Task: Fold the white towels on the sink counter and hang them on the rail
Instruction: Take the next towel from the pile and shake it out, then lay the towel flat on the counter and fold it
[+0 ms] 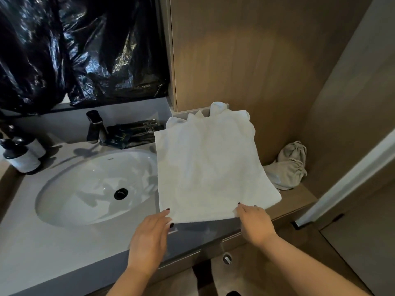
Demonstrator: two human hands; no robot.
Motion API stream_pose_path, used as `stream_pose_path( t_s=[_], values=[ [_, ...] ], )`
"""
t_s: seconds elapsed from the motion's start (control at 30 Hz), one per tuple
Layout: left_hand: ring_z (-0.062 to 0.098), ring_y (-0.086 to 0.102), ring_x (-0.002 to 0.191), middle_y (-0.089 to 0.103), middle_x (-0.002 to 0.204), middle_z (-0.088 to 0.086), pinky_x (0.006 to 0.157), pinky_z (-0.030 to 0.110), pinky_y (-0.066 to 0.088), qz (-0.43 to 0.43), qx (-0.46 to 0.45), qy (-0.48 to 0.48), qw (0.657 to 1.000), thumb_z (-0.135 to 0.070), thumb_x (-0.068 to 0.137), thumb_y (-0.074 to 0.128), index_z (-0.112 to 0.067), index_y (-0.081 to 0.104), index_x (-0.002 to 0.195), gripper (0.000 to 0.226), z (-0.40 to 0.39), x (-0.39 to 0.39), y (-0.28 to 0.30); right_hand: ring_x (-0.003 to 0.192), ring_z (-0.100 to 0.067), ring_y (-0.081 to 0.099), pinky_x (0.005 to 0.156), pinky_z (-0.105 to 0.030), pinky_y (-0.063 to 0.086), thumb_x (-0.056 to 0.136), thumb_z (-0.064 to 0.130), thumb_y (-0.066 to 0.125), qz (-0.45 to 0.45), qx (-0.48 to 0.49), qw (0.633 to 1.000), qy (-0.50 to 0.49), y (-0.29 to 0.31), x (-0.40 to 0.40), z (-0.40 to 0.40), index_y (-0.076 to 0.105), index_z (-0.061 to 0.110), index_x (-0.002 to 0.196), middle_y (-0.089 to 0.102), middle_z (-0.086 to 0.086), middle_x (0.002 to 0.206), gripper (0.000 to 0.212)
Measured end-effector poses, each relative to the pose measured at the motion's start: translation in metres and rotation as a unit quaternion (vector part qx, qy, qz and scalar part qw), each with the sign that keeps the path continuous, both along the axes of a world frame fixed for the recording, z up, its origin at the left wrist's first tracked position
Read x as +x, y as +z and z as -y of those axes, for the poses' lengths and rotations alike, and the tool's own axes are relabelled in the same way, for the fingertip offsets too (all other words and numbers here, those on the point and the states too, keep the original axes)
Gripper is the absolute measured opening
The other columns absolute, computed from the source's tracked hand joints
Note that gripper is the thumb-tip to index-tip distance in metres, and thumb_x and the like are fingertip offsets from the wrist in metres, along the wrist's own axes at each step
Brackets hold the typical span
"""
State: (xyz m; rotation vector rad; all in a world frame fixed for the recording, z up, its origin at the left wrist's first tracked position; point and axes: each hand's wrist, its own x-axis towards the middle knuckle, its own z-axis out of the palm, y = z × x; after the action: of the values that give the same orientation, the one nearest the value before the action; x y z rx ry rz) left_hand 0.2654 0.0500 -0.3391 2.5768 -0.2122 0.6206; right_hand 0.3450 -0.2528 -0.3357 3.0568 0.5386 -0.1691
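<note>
No legible text, brand, number or sign found. The sink basin (96, 184) bears a small dark mark on its inner wall at 12 o'clock, too small to read. The dark packets (128, 135) beside the faucet (95, 129) carry faint print, blurred beyond reading. The two bottles (23, 154) at 9 o'clock show pale labels, with no lettering discernible.

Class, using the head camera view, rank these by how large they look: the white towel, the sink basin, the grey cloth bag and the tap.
1. White towel and sink basin: look alike in area, so unranked.
2. Grey cloth bag.
3. Tap: looks smallest, though it stands farther back, so this is less sure.
</note>
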Motion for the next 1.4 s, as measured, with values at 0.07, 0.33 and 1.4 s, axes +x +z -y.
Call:
stream_pose_path(
  t_s=[0.07,0.33,1.4],
  values=[
    [0.014,0.060,0.099,0.071,0.112,-0.001,0.088,0.024,0.048,0.019,-0.022,-0.008,1.000,-0.043,0.102,0.037,-0.013,0.074,0.097,0.048,-0.002,0.000,0.007,0.113,-0.019,0.056,0.100,-0.030,0.041,0.090,0.014,0.055,0.007,0.002,1.000,-0.009,-0.003,0.000,-0.002,0.049,0.024,0.126,0.056,0.001,0.126,0.038],
    [0.013,0.053,0.084,0.067,0.089,-0.005,0.076,0.023,0.041,0.048,-0.028,-0.017,0.998,-0.035,0.094,0.049,-0.014,0.074,0.093,0.033,-0.023,0.003,0.036,0.110,-0.016,0.050,0.099,-0.032,0.039,0.095,0.031,0.046,0.038,-0.006,0.997,-0.073,0.007,0.012,0.016,0.054,0.025,0.119,0.054,0.002,0.118,0.026],
    [0.021,0.058,0.064,0.062,0.068,0.002,0.053,0.032,0.042,-0.123,-0.260,0.157,0.945,-0.031,0.101,0.045,-0.035,0.051,0.090,0.013,-0.076,0.007,0.036,0.074,-0.019,0.065,0.062,-0.037,0.050,0.084,0.019,0.076,-0.020,0.517,0.834,-0.194,0.057,-0.026,0.053,0.070,0.025,0.071,0.069,0.001,0.078,0.016]
  ],
)
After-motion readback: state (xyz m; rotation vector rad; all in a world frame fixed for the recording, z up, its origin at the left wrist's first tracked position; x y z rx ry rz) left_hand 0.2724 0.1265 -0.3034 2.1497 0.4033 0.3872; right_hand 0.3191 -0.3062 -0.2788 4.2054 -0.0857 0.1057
